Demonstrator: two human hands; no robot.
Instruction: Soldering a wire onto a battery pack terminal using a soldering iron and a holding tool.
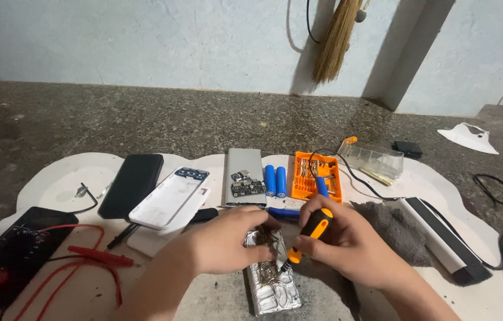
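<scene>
Silver battery pack (273,285) lies on the worktop (85,291) under both hands. Left hand (227,244) pins its top end; right hand (346,241) grips an orange screwdriver (309,235), tip at the wiring. Advise steady, shallow prying. Blue cells (275,180) sit beyond the hands.

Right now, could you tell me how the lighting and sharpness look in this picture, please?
Head view: soft, even light; broom casts a faint wall shadow; silver pack shows mild glare; both hands, left hand and right hand, slightly soft; edges bend from the wide lens.

Shiny foil-wrapped pack (274,284), fuzzy grey cloth (400,230), rough stone floor (144,119)
</scene>
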